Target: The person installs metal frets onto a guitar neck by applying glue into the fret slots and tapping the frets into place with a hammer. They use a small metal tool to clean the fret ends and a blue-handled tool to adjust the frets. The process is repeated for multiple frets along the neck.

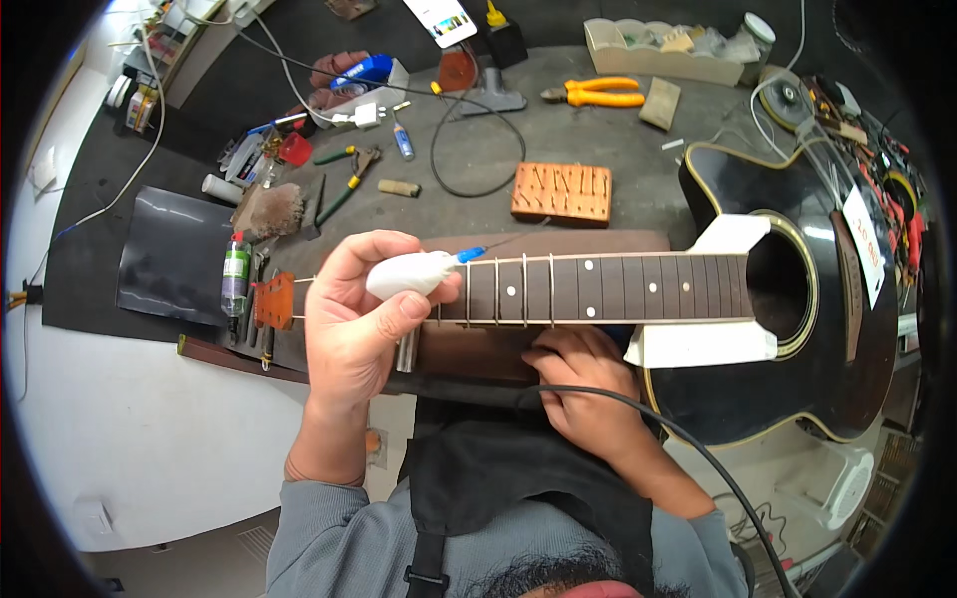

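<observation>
My left hand [364,314] is wrapped round a small white squeeze bottle [407,276] with a blue nozzle and a thin tip. It holds the bottle tilted over the guitar neck, its tip pointing right above the dark fretboard [628,289]. Several metal frets cross the fretboard near the bottle; farther right only thin slots show. The black guitar body [678,394] lies to the right, with white sheets [703,344] beside the fretboard end. My right hand [588,389] rests curled at the neck's near side, its fingers bent; what they hold, if anything, is hidden.
Beyond the neck sits a wooden block [561,194] with rows of short wires. Orange-handled pliers [603,93], a green-and-yellow handled cutter [349,179] and a brush [277,209] lie on the grey bench. A black cable [678,429] crosses my right forearm.
</observation>
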A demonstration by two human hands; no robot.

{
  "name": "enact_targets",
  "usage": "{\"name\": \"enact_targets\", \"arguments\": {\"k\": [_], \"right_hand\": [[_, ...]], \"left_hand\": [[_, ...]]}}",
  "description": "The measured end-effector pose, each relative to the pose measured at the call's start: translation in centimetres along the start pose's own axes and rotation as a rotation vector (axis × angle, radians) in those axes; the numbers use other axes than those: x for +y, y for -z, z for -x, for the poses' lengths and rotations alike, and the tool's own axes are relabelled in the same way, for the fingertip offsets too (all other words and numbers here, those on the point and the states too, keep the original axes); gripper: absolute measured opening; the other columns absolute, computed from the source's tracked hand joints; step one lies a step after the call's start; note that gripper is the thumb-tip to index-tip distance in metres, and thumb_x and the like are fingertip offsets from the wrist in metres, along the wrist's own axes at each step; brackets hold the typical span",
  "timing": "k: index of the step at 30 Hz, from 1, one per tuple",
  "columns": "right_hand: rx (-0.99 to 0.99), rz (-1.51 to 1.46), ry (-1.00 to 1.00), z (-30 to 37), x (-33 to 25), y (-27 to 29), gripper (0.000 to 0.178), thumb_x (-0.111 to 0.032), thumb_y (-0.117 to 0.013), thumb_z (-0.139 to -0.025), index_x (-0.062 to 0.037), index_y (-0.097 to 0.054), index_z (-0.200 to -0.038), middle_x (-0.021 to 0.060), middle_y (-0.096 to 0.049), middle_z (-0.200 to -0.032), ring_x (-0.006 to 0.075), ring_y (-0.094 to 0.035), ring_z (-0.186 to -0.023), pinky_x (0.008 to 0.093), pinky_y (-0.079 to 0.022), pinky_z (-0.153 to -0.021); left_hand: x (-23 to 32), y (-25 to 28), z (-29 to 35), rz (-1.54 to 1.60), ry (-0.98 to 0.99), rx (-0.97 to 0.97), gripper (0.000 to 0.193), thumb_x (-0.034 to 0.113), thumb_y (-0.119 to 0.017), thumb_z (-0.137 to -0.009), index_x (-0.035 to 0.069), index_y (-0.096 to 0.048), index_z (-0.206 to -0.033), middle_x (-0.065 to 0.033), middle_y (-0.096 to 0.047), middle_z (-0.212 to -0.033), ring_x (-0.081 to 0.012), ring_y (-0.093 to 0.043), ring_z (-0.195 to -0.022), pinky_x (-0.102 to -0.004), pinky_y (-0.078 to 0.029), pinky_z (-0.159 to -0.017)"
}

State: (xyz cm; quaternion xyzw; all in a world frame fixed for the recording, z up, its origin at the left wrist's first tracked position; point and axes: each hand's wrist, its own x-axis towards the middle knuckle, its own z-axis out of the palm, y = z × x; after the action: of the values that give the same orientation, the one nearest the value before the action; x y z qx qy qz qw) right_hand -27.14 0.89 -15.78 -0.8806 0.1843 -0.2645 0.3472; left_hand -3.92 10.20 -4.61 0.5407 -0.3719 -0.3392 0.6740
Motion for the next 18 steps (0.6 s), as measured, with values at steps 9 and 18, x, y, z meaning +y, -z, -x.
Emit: {"name": "enact_targets", "arguments": {"k": [9,18], "right_hand": [[-0.029,-0.009,0.012,0.0,0.1,0.1,0.044,-0.004,-0.083,-0.076,-0.0092,-0.076,-0.119,0.0106,-0.069,-0.127,0.0361,-0.066,-0.123,0.0505,-0.055,-0.106],[0.005,0.014,0.026,-0.1,0.0,-0.1,0.041,-0.002,-0.082,-0.075,-0.0075,-0.077,-0.115,0.0114,-0.071,-0.123,0.0359,-0.068,-0.12,0.0502,-0.056,-0.107]], "left_hand": [[-0.8,0.9,1.8,-0.163,-0.145,-0.079,0.04,-0.009,-0.08,-0.098,-0.003,-0.058,-0.131,-0.0188,-0.076,-0.121,-0.0251,-0.08,-0.106,-0.0354,-0.066,-0.094],[-0.5,0.5,2.0,-0.26,-0.099,-0.026,0.038,-0.001,-0.082,-0.098,-0.004,-0.06,-0.129,-0.0221,-0.076,-0.118,-0.0274,-0.082,-0.1,-0.0396,-0.068,-0.093]]}}
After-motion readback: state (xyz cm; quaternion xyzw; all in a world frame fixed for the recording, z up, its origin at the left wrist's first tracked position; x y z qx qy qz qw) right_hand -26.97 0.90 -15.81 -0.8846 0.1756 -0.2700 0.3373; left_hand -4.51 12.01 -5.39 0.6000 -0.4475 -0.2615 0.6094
